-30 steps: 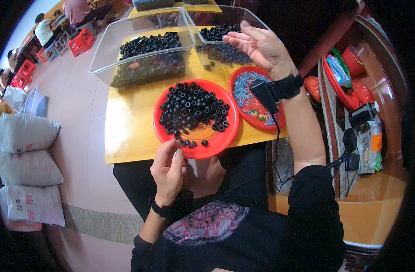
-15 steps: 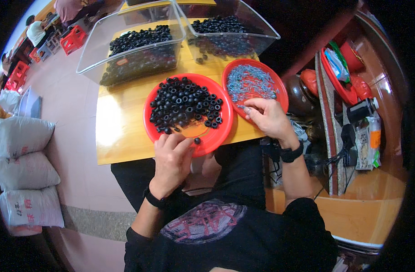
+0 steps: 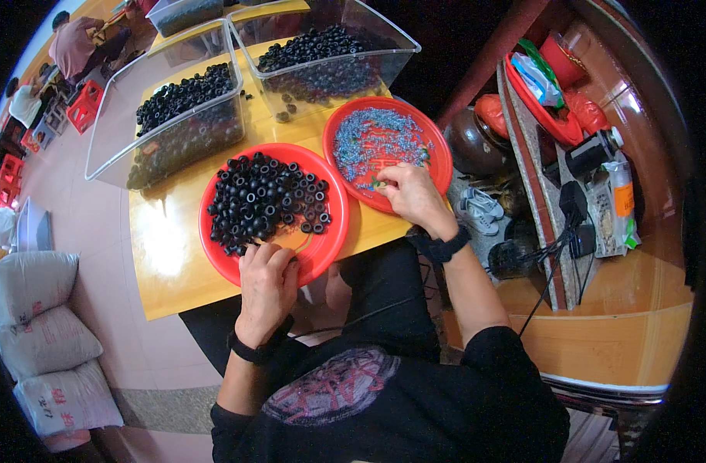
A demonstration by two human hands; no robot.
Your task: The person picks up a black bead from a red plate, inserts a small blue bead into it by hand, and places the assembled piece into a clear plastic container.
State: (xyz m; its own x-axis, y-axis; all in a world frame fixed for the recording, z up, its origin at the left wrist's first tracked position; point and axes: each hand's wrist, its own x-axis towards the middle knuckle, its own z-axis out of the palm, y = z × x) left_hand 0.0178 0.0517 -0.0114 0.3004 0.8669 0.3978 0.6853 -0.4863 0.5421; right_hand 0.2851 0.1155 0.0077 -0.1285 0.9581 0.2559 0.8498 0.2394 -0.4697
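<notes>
My left hand (image 3: 265,284) reaches over the near rim of a red plate (image 3: 338,207). Its fingers are curled closed beside a heap of small black rings (image 3: 254,193); what they hold, if anything, is hidden. Over the near part of a second red plate (image 3: 442,158), my right hand (image 3: 416,202) pinches thumb and forefinger together. A tiny greenish bit shows at those fingertips, too small to name. Many tiny blue-grey pieces (image 3: 372,139) lie scattered on this second plate, near the right fingers.
Two clear plastic bins (image 3: 168,127) (image 3: 353,65) of black rings stand farther back on the yellow table (image 3: 164,266). Stacked white sacks (image 3: 48,339) lie at left. A shelf edge (image 3: 534,185) with cables, a bottle and bags is at right. People sit in the far left background.
The view has shifted, so the plates and bins appear farther left. A black ring seen at my left fingertips before is out of sight now. My right hand stays over the second plate, fingers pinched.
</notes>
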